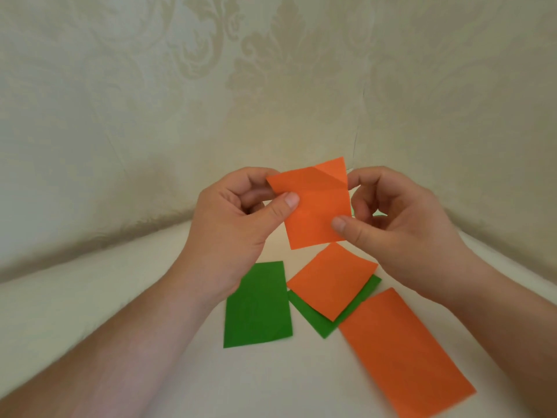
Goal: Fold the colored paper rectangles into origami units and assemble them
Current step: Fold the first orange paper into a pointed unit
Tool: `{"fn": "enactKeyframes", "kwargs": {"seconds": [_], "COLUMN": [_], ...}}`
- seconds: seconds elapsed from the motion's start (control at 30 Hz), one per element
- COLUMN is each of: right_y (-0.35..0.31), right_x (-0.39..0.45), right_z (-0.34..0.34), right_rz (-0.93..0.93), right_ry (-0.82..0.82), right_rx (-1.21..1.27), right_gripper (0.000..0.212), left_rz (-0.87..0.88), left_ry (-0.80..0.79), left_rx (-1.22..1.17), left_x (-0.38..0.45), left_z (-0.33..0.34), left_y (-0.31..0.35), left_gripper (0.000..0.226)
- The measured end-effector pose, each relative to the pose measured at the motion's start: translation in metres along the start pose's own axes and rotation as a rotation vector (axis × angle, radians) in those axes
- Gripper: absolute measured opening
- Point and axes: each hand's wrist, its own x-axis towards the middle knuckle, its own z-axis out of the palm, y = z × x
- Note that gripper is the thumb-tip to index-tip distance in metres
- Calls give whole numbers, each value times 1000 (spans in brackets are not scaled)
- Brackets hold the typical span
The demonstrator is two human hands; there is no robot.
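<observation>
I hold an orange paper rectangle (316, 206) in the air above the table, its top right corner creased into a small fold. My left hand (238, 224) pinches its left edge with the thumb on the front. My right hand (391, 224) pinches its lower right edge, thumb in front, fingers behind. Below lie a green rectangle (257, 306), a second orange piece (331, 280) resting on another green piece (319, 322), and a long orange rectangle (404, 351) at the right. A sliver of green shows behind the held paper near my right fingers.
The white table (90, 312) runs up to a wall with pale patterned wallpaper (271, 70) close behind the papers. My forearms come in from the lower left and lower right corners.
</observation>
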Motion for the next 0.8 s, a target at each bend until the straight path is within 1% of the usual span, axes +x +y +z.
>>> {"fn": "enactKeyframes", "kwargs": {"seconds": [0.07,0.17,0.23,0.3,0.4,0.5,0.6,0.67,0.7,0.73,0.77,0.8], "right_y": [-1,-3,-3,-1,-1,-4,-5,-5,-5,-6,-7,-8], "right_x": [0,0,0,2,2,0,-4,-5,-5,-6,-6,-6], "right_z": [0,-1,-1,-1,-1,1,6,7,6,6,6,6], "right_rz": [10,35,36,19,-21,-74,-125,-128,-123,-123,-125,-131], "right_ry": [2,11,43,96,139,85,-17,-33,-27,-22,-20,-17], "right_rx": [-36,-9,-12,-42,-76,-56,-2,-15,-25,-32,-39,-52], "right_gripper": [27,9,6,11,26,40,56,54,51,49,48,48], "left_rz": [-14,-17,-18,9,121,277,369,402,397,349,248,114], "left_ry": [-5,-42,-46,-59,-109,-117,-87,-70,-62,-55,-46,-48], "left_rx": [-15,-6,-6,25,165,321,362,366,360,298,177,7], "left_x": [0,-1,-1,-3,-7,-9,-8,-6,-6,-6,-4,-2], "left_z": [1,1,1,0,-1,-4,-8,-7,-5,-3,-2,-1], "left_y": [1,1,0,0,-2,-7,-7,-4,-3,-3,-3,0], "left_gripper": [19,19,21,25,33,36,37,38,39,43,49,55]}}
